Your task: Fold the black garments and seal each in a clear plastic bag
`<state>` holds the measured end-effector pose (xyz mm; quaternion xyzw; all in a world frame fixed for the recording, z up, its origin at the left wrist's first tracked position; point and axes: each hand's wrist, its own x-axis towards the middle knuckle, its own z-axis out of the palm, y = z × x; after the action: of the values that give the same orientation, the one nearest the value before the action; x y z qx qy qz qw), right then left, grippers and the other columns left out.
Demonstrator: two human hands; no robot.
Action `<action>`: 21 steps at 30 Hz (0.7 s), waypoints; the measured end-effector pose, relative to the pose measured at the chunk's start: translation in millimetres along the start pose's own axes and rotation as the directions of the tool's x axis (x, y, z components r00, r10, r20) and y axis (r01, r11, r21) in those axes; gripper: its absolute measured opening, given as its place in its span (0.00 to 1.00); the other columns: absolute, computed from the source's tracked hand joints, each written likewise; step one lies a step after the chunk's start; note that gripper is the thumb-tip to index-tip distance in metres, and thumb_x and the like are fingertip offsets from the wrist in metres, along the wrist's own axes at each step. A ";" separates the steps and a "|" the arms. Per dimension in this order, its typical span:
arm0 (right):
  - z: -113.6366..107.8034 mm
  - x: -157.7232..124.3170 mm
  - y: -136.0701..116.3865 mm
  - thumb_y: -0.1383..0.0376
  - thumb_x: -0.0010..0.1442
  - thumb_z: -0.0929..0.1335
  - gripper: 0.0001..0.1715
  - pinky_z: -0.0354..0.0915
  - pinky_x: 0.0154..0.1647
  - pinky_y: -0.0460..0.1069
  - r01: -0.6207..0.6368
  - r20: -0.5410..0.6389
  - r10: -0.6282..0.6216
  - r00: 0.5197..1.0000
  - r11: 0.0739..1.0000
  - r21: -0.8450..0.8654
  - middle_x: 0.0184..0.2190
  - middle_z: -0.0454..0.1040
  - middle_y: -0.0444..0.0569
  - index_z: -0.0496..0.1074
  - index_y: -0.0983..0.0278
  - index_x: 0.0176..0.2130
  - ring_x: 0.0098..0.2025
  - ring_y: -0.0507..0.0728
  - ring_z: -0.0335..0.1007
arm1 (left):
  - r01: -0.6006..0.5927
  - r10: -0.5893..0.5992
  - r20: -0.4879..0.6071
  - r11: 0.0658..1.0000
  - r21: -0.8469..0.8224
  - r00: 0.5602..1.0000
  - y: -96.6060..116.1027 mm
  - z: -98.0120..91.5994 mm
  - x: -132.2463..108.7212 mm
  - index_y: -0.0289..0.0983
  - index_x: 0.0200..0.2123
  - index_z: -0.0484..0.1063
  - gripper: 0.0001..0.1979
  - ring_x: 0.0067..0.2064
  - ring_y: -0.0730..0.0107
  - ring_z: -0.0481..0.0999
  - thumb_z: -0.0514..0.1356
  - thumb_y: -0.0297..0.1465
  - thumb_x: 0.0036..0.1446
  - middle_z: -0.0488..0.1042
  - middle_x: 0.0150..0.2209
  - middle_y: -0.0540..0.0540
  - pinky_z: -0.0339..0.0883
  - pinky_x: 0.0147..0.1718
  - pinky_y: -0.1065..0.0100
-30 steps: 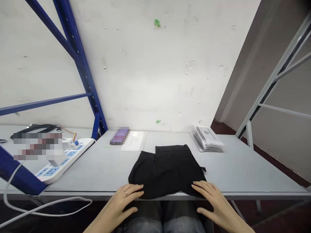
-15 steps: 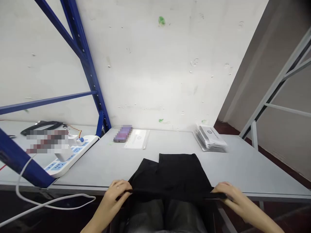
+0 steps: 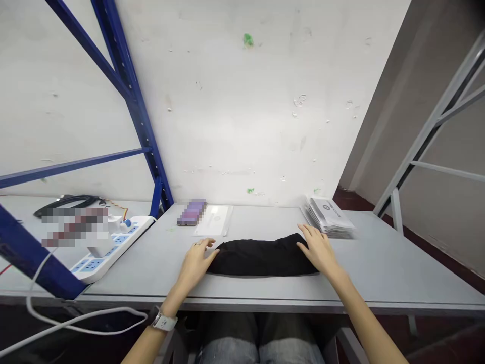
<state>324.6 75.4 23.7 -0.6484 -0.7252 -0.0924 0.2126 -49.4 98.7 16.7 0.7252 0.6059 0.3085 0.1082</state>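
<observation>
A black garment (image 3: 261,258), folded into a long flat strip, lies across the grey table close to its front edge. At its left end is my left hand (image 3: 197,259), with thumb and fingers apart and the thumb tip against the cloth. My right hand (image 3: 317,247) rests at the right end with its fingers spread, the thumb on the fabric. The cut of the garment cannot be made out in this fold.
On the table (image 3: 386,268), a stack of white printed packets (image 3: 329,215) stands at the back right. A flat white packet (image 3: 214,221) and a blurred purple phone (image 3: 192,212) lie at the back left. A power strip (image 3: 113,247), cables and a blue rack post (image 3: 142,116) are left.
The garment's near part has gone from the table edge up and over onto the rest, making a narrow strip. Both hands moved forward with it and their pinch on the cloth has loosened.
</observation>
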 end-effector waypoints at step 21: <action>22.9 -47.8 -105.0 0.49 0.67 0.52 0.35 0.37 0.68 0.58 0.244 0.304 -0.346 0.888 0.913 0.327 0.69 0.33 0.44 0.38 0.57 0.68 0.70 0.57 0.28 | 0.272 -0.280 0.082 0.757 -0.594 0.957 13.5 -17.4 -19.7 0.38 0.29 0.64 0.11 0.30 0.68 0.76 0.59 0.38 0.46 0.74 0.29 0.51 0.74 0.35 0.65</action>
<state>220.6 26.7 -2.3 -0.4986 -0.8479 0.0985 0.1508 -50.0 73.1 31.3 0.5544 0.5778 0.4691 0.3724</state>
